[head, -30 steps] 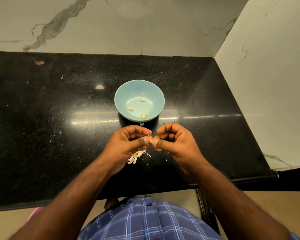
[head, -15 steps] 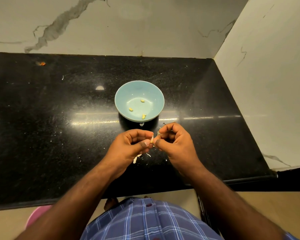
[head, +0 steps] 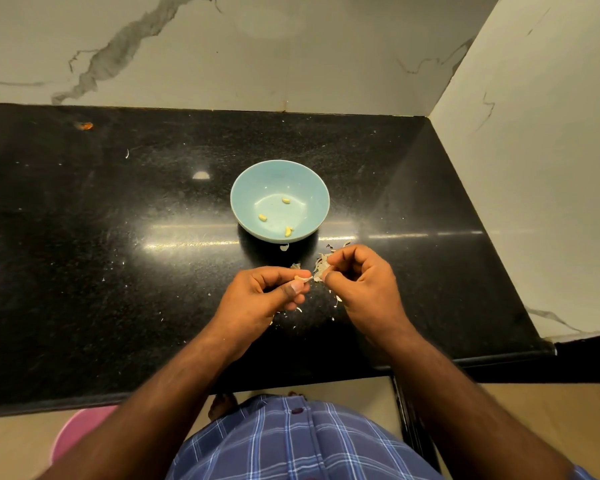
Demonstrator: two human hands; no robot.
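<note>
As left hand (head: 264,299) pinches clove (head: 302,278), right hand (head: 364,282), peel (head: 321,270)

countertop (head: 118,271): glossy black speckled stone | bowl (head: 246,188): smooth glazed ceramic | peel (head: 321,266): papery, dry

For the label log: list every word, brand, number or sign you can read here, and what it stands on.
None can be read. The blue bowl, black counter, marble wall and checked shirt bear no print; nor does the pale piece pinched by the left hand or the husk in the right hand.
</note>
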